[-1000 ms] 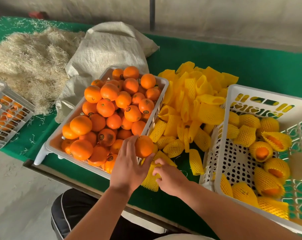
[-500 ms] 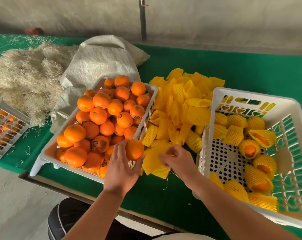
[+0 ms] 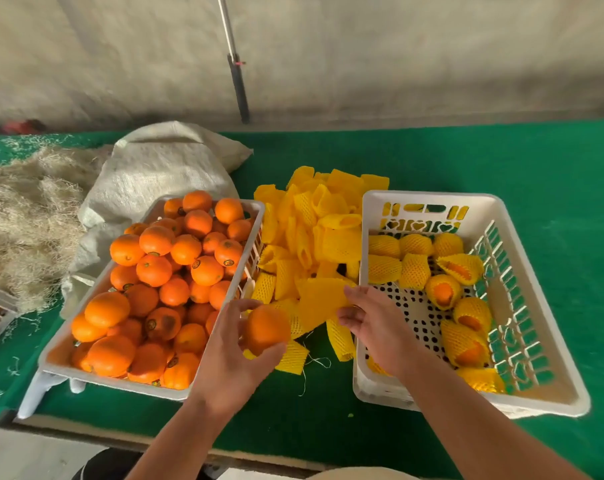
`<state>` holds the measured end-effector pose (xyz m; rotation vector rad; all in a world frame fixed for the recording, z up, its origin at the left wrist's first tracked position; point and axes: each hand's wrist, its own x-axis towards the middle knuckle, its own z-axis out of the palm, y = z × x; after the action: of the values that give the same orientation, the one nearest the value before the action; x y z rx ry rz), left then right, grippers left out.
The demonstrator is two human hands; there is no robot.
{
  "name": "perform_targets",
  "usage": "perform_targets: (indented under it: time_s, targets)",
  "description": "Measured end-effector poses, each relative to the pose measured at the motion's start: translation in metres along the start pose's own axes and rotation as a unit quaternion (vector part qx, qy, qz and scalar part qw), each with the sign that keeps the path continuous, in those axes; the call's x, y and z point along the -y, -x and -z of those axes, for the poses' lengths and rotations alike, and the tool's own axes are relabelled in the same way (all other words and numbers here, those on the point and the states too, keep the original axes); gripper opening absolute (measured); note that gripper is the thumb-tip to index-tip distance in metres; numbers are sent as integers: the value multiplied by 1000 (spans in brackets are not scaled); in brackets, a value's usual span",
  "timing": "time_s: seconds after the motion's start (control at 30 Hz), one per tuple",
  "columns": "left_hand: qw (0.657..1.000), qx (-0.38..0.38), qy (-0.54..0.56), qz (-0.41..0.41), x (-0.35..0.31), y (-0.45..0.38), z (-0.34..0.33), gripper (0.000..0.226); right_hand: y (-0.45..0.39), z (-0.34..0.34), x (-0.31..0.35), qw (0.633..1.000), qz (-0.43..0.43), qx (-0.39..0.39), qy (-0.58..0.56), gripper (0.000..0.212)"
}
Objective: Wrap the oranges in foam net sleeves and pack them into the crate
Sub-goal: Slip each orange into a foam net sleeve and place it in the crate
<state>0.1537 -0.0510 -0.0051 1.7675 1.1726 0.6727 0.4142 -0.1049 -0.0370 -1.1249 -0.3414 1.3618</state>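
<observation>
The left hand [image 3: 231, 355] grasped a bare round orange [image 3: 266, 328] between thumb and fingers, just above the near right corner of the white plastic tray of unwrapped oranges [image 3: 51, 355]. The right hand [image 3: 376, 327] pinched a flat yellow foam net sleeve [image 3: 323, 301] at its right edge, the sleeve touching neither tray. Beneath both hands, a loose pile of yellow foam net sleeves [image 3: 314, 230] lay on the green felt-covered table [image 3: 501, 161], between the two containers. The tray on the left was heaped with bare oranges. The white slotted plastic crate [image 3: 543, 375] on the right held about a dozen sleeved oranges [image 3: 444, 291] along its far and right sides; its perforated floor showed at near left.
</observation>
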Motion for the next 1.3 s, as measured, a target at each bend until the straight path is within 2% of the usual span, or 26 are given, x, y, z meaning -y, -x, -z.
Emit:
perform_targets:
  time_s: [0.07,0.13,0.23,0.3,0.47,0.57,0.67,0.77,0.87,0.97,1.03,1.17,1.23,1.3]
  targets:
    - [995,97,16,0,-21,4,-8,83,-1,1,-1,1000,3,-3,14,45]
    - [987,159,21,3,-37,4,-13,81,-1,1,-2,1000,7,-1,26,45]
    - [976,202,65,43,-49,1,-17,76,0,2,-3,1000,10,13,4,45]
    - [972,209,89,68,-50,0,-19,83,0,2,-3,1000,13,20,-10,45]
    - [955,194,188,120,-53,4,-25,80,3,0,-2,999,16,32,25,39]
    - [958,156,201,133,-55,7,-28,91,13,-10,-2,989,32,-26,142,50]
    - [972,125,167,109,-58,13,-27,87,32,-23,-2,944,134,-51,296,58]
    - [977,143,137,75,-60,19,-28,75,42,-36,1,929,150,-9,339,57]
    - [972,166,140,83,-62,23,-27,81,41,-39,9,929,140,3,342,44]
    - [965,198,152,81,-62,26,-25,83,40,-36,12,918,126,7,376,50]
    - [962,201,164,86,-61,27,-24,80,38,-34,9,907,139,19,398,44]
    - [940,154,272,138,-57,25,-20,67,37,-28,6,914,158,44,372,22]
    - [926,110,326,156,-52,23,-14,62,38,-23,6,890,178,23,418,15]
    - [901,70,390,177,-46,20,-5,63,39,-17,7,854,211,-2,476,19]
